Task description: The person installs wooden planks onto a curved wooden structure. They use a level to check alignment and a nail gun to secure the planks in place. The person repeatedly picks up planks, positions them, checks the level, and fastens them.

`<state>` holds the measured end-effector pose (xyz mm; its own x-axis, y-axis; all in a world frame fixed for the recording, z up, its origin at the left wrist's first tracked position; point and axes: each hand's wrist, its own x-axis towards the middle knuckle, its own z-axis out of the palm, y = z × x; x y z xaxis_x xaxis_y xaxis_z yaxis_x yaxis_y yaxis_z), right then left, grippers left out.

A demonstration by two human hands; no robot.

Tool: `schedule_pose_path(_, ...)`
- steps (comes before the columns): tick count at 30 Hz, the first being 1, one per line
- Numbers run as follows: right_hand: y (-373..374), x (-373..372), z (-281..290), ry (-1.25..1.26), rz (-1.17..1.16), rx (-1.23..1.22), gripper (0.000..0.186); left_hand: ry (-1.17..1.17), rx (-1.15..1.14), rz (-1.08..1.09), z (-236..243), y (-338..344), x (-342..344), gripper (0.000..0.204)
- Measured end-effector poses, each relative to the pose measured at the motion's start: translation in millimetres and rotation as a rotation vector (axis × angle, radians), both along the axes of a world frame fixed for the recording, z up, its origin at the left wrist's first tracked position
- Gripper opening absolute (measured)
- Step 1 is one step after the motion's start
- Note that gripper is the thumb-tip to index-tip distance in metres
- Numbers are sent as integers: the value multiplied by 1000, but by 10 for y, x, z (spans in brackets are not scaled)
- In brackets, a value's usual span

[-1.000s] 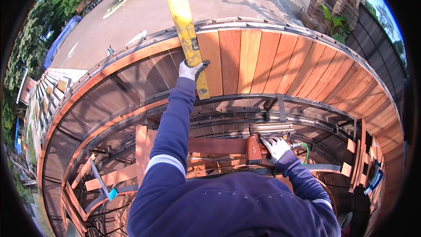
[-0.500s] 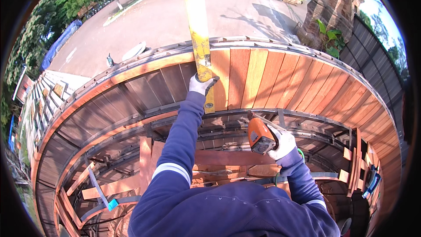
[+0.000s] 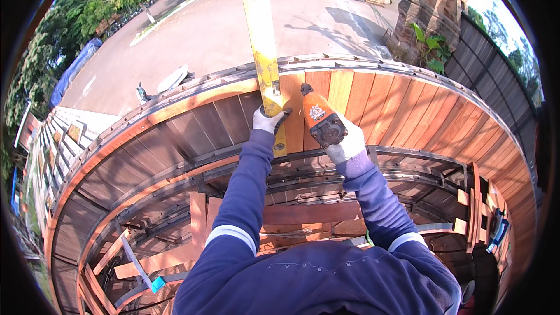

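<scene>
My left hand [image 3: 266,121], in a white glove, is closed around the lower part of a long yellow spirit level [image 3: 256,29]. The level lies lengthwise along the wooden planks and juts out past the far rim of the curved structure. In my gloved right hand [image 3: 350,141] is an orange power drill [image 3: 318,118]. Its dark nose points away from me, over the light reddish planks [image 3: 341,96] just right of the level. Whether the nose touches the wood I cannot tell. Greyer, weathered planks [image 3: 201,116] run to the left of the level.
Curved dark metal rails [image 3: 408,156] run below the planks. Loose boards [image 3: 157,261] lie across the framework at lower left, near a metal bar with a turquoise end [image 3: 158,284]. A blue tool [image 3: 497,232] sits at right. Beyond the rim lies pavement [image 3: 192,35].
My right hand has raised the drill up and left, from over the metal rails to over the planks beside the level. My left hand stays on the level.
</scene>
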<state>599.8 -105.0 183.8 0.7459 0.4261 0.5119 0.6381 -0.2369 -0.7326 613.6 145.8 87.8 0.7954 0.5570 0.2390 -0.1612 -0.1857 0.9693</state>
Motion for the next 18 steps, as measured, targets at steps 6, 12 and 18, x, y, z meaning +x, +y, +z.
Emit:
schedule_pose_path(6,118,14,10,-44,-41,-56,56,17,21,21,-69,46,21,34)
schedule_pose_path(12,165,-21,9,-150,-76,-64,57,-51,-95,-31,-94,33,16,34)
schedule_pose_path(18,148,-20,-38,-163,-77,-37,59,-15,22,21,-116,61,49,33)
